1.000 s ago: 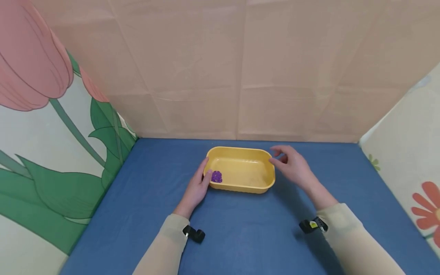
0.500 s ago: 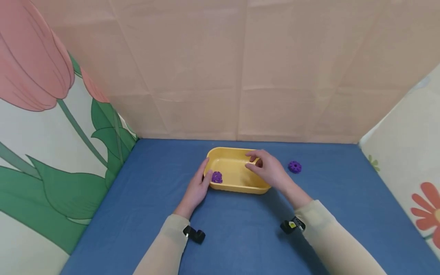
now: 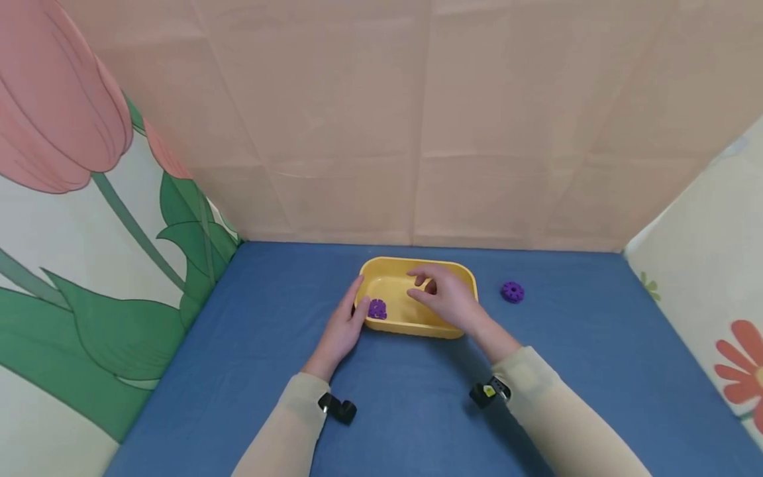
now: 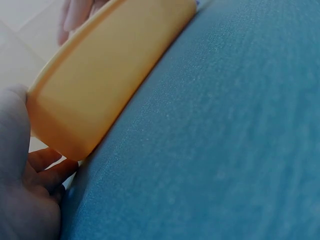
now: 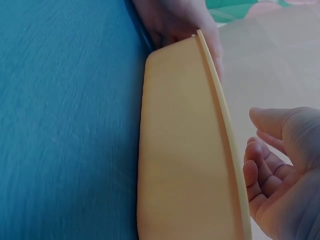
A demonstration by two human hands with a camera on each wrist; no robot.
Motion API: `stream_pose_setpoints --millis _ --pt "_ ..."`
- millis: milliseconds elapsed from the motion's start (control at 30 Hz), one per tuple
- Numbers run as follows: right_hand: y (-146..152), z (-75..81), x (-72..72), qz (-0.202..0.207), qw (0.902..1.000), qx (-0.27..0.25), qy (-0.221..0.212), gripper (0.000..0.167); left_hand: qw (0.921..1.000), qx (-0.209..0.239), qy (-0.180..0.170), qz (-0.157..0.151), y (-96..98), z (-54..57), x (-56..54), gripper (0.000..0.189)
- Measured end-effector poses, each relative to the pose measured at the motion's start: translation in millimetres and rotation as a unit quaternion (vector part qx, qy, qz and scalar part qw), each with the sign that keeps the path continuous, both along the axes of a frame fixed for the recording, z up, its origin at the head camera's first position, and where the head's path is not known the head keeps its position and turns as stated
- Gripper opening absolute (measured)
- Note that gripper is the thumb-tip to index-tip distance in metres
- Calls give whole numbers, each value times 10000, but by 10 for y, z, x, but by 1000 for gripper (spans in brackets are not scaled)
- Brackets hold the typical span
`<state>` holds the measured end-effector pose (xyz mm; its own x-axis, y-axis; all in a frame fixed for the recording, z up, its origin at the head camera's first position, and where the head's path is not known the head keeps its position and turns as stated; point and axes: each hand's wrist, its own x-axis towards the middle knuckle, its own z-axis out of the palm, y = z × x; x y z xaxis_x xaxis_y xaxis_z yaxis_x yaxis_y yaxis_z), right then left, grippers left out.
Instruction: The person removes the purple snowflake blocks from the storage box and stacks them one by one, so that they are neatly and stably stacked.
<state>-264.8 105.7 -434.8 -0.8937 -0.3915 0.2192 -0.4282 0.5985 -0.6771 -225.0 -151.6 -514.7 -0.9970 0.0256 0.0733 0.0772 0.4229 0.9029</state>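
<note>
A shallow yellow plastic tray (image 3: pixel 411 328) stands on the blue cloth in the head view. My left hand (image 3: pixel 341 328) grips its left end, thumb at the rim and fingers along the outside. Near that thumb, in the tray's front left corner, lie notched purple plastic pieces (image 3: pixel 377 309), perhaps snowflake discs; their number is unclear. Over the tray's right half hovers my right hand (image 3: pixel 447 298), thumb and forefinger apart, the other fingers loosely curled, nothing seen between them. A round purple notched piece (image 3: pixel 512 292) lies on the cloth right of the tray.
The blue cloth (image 3: pixel 286 298) covers the table. A plain beige sheet (image 3: pixel 334 165) rises behind it. Flower-printed panels stand at the left (image 3: pixel 137 324) and right (image 3: pixel 685 298). Each sleeve carries a black wrist device.
My right hand has moved left from the tray's right rim to above its inside. The round purple piece on the cloth has come into view. My left hand stays on the tray.
</note>
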Motion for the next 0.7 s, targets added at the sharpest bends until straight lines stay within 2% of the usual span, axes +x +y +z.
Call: stream_pose_setpoints --millis 467,700 --pt "-177 -68 -14 32 9991 3 -419 44 10000 -62 -4 21 12 -1 -12 58" --pt "-226 -141 -72 131 9989 -83 -449 43 10000 -35 28 -8 10 -35 -25 57"
